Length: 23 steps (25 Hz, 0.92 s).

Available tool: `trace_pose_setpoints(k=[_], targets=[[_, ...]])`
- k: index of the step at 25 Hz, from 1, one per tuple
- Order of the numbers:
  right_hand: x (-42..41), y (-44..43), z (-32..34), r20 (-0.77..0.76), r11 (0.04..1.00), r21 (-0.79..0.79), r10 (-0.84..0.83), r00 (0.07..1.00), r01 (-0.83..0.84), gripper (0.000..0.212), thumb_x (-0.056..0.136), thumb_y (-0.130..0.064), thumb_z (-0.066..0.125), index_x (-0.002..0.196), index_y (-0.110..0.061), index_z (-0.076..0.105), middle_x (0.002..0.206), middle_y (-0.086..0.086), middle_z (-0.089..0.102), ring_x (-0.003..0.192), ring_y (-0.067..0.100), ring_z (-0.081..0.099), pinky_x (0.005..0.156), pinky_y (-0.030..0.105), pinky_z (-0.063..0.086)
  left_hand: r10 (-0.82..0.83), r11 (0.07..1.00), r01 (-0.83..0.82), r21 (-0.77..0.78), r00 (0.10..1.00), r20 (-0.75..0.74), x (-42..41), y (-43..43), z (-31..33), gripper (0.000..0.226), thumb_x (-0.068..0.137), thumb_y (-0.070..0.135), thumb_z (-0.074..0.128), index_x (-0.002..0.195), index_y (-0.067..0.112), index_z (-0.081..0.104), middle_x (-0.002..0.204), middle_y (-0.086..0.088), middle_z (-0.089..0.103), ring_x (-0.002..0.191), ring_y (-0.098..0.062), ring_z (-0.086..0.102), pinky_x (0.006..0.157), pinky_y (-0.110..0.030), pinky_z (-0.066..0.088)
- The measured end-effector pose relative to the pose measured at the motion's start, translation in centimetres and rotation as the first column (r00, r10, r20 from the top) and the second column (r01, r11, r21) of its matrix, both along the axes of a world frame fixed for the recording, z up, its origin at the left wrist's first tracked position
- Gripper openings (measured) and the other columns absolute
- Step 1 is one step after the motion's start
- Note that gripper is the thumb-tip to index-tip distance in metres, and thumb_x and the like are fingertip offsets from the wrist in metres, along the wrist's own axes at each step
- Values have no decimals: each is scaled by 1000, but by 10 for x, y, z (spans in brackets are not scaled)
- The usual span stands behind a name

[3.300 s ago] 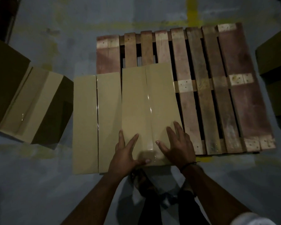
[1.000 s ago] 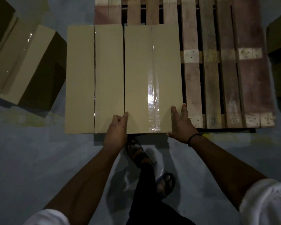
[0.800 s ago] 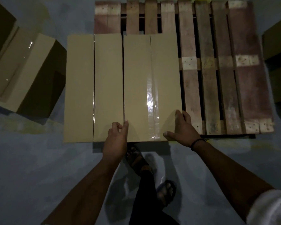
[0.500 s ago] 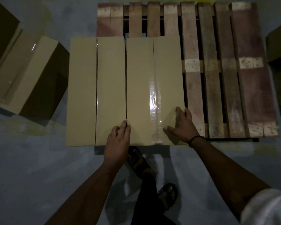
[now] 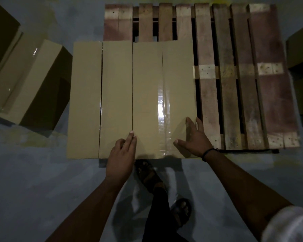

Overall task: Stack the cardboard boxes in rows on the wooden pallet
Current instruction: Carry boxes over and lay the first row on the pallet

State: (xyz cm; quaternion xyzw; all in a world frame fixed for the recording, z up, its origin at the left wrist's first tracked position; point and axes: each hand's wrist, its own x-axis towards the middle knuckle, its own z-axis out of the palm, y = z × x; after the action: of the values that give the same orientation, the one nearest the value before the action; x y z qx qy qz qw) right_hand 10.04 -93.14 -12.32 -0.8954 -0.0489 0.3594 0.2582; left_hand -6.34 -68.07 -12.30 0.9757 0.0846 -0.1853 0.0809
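Where the boxes meet, the left hand is laid, fingers pressed together. The right hand is spread flat on the right box.

Left box and right box abut on wooden pallet; left hand rests on their seam, right hand spread on right box.

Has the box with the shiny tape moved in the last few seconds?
Yes. Against the left box, the taped box was skewed with its far edge farther up the pallet; now it lies square, edges level with it.
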Motion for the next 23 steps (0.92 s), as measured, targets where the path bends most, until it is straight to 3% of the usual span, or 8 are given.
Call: trace_pose_setpoints(k=[5,9,14,19,23], targets=[[-3,3,-3,11,1000,-5,-4,1000,4,113,78,-48,81,160,-29,5,166,3,-19,150,31,21,117,38,32,-26,999,26,30,1000,13,-1,6,-3,105,63,8,90,153,9,36,163,-6,31,120,-28,41,78,-35,56],[-3,2,-7,-4,1000,-9,1,1000,-1,113,80,-47,80,160,-30,2,165,3,-21,152,30,16,117,37,28,-26,999,26,39,1000,3,-2,1,-2,105,62,-4,83,154,6,34,164,-8,28,118,-30,40,77,-37,55],[-10,1,3,54,999,-55,6,999,-3,108,83,-52,73,160,-28,2,165,3,-22,153,32,11,119,47,30,-38,999,39,16,996,-80,2,-5,12,97,78,11,77,158,9,23,167,-10,15,133,-33,36,96,-42,50],[-43,-10,64,97,993,-115,-27,995,38,98,88,-49,68,161,-24,7,167,7,-13,150,35,16,116,50,32,57,995,-66,-80,993,-106,-11,-36,72,81,88,25,70,157,17,28,166,-11,18,143,-34,31,110,-45,39],[-74,-35,130,97,997,-60,-47,994,53,89,90,-47,66,160,-22,15,167,8,-1,150,35,18,117,49,31,137,975,-150,-165,987,-88,-21,-76,143,73,92,29,66,156,21,33,163,-8,26,141,-33,33,114,-44,34]])
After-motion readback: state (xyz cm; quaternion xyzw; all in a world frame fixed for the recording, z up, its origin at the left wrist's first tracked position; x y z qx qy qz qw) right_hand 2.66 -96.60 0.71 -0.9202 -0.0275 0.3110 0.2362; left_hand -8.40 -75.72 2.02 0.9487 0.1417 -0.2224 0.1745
